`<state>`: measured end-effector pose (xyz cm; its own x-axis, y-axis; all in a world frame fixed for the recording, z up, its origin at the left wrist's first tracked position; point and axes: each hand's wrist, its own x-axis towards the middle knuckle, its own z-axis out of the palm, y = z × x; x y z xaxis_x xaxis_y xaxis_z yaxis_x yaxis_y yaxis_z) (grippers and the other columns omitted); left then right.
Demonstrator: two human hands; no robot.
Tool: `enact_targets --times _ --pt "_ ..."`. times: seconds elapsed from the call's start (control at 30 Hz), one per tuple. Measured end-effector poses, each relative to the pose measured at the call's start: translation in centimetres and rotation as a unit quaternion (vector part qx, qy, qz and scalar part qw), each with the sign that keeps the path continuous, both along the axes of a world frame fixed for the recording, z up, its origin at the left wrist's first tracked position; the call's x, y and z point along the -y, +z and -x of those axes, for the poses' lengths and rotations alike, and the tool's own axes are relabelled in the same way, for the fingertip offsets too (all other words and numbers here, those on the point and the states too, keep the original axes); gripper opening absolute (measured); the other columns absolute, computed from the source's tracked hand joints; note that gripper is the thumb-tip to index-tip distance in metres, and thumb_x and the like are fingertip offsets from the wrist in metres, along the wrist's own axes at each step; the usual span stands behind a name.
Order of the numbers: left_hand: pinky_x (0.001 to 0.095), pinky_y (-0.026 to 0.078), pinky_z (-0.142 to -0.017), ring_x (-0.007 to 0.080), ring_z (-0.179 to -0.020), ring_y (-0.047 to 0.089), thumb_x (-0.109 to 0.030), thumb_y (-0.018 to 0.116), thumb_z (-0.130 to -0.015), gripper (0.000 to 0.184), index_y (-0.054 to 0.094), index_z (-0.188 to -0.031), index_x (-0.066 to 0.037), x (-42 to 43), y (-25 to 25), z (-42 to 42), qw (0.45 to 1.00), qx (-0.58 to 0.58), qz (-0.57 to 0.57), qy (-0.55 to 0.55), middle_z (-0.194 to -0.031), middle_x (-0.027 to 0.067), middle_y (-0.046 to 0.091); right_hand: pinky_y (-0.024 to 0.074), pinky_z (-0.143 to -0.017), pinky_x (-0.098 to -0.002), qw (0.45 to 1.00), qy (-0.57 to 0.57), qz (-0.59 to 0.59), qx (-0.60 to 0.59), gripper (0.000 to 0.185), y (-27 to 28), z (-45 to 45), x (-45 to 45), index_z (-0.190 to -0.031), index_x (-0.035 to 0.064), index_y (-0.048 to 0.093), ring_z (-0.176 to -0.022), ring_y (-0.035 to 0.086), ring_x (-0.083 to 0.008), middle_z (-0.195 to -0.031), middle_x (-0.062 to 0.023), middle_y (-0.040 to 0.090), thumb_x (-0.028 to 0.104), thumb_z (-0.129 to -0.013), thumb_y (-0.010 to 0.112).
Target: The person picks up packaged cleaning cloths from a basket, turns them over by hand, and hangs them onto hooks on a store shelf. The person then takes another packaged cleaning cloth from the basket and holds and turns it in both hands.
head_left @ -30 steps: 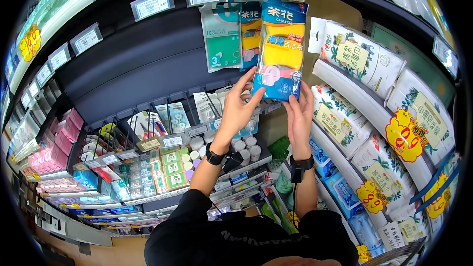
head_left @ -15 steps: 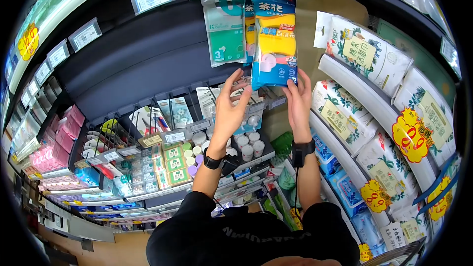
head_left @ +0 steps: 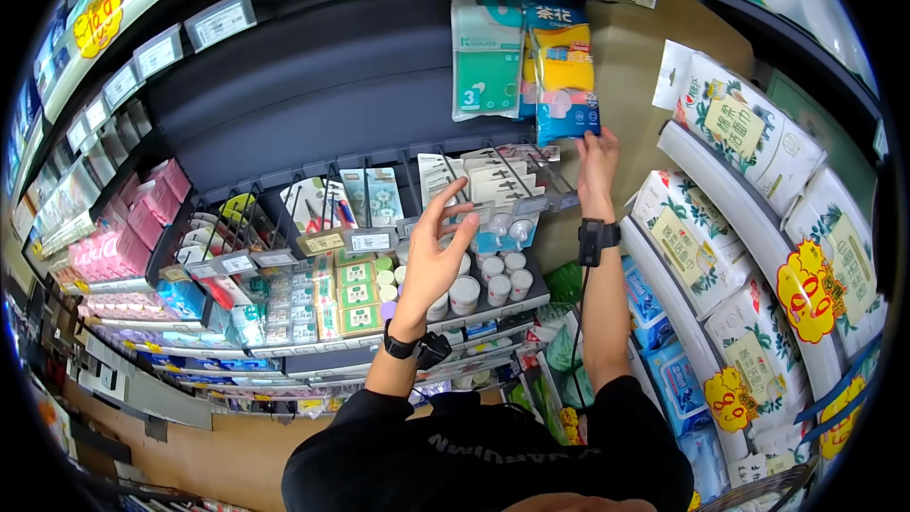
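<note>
A blue and yellow pack of sponges [head_left: 566, 76] hangs below the price tags at the top of the shelf. At its lower right corner is my right hand [head_left: 597, 168], with the fingertips closed on the bottom edge. My left hand [head_left: 438, 251] is raised lower down and to the left, fingers apart and holding nothing, in front of hooks with small hanging goods. Beside the sponges hangs a green and white packet [head_left: 487, 66], partly overlapping another blue pack behind.
Packs of face tissues [head_left: 730, 118] line the white shelf on the right, with yellow price stickers. Below my left hand are white round tubs [head_left: 464, 295] and green-labelled boxes [head_left: 360, 294]. Metal hooks with price tags [head_left: 369, 242] jut out in front. Pink packs [head_left: 118, 245] stand at left.
My left hand has come off the sponge pack and moved down and away. My right hand stays at the pack's lower corner. The view has shifted, so the shelves appear further right.
</note>
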<state>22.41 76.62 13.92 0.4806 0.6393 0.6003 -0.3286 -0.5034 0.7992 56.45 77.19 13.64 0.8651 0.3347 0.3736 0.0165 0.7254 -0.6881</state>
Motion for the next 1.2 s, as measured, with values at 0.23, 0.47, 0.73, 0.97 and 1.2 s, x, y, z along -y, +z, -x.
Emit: enact_targets --times 0.23,0.47,0.73,0.97,1.2 --pt "0.0350 0.053 -0.095 0.0249 -0.122 0.061 -0.014 0.063 -0.098 0.048 0.050 -0.143 -0.003 0.9 -2.0 2.5 0.999 -0.008 0.040 0.012 -0.143 0.0138 0.055 0.0431 -0.108 -0.0392 0.997 -0.058 0.028 0.041 0.059 -1.4 2.3 1.6 -0.144 -0.0004 0.037 -0.140 0.037 -0.0299 -0.154 -0.0257 0.029 0.002 -0.091 0.063" --pt "0.0317 0.052 -0.093 0.0222 -0.121 0.061 -0.008 0.061 -0.097 0.045 0.051 -0.141 -0.003 4.8 -3.9 4.6 0.995 -0.018 0.094 -0.035 -0.142 0.0123 0.056 0.0517 -0.093 -0.0351 0.981 0.125 0.054 0.137 0.046 -1.7 15.3 12.4 -0.141 0.0001 0.041 -0.114 0.061 -0.0278 -0.132 -0.0190 0.056 0.002 -0.097 0.055" --pt "0.0325 0.049 -0.097 0.0204 -0.118 0.062 -0.006 0.059 -0.099 0.040 0.053 -0.138 0.000 8.0 -8.8 6.8 0.987 -0.019 0.149 -0.057 -0.137 0.0123 0.060 0.0523 -0.080 -0.0315 0.946 0.243 0.122 0.179 0.045 -9.3 20.5 19.6 -0.140 -0.0009 0.041 -0.100 0.065 -0.0220 -0.123 -0.0177 0.061 0.003 -0.098 0.055" --pt "0.0306 0.051 -0.084 0.0198 -0.100 0.068 -0.009 0.056 -0.100 0.027 0.062 -0.124 0.003 13.3 -10.2 10.1 0.978 0.052 0.203 0.003 -0.120 0.0162 0.069 0.0505 -0.081 -0.0303 0.941 0.276 0.168 0.103 0.045 -11.9 23.4 26.6 -0.140 0.0000 0.041 -0.097 0.065 -0.0204 -0.123 -0.0167 0.061 0.004 -0.097 0.054" --pt "0.0288 0.051 -0.080 0.0191 -0.094 0.069 -0.011 0.054 -0.101 0.022 0.064 -0.115 0.003 19.7 -11.8 13.7 0.971 0.069 0.223 0.051 -0.112 0.0160 0.071 0.0502 -0.082 -0.0325 0.943 0.284 0.156 0.077 0.051 -12.1 27.1 34.9 -0.143 -0.0004 0.037 -0.096 0.064 -0.0223 -0.122 -0.0193 0.060 0.006 -0.096 0.055"
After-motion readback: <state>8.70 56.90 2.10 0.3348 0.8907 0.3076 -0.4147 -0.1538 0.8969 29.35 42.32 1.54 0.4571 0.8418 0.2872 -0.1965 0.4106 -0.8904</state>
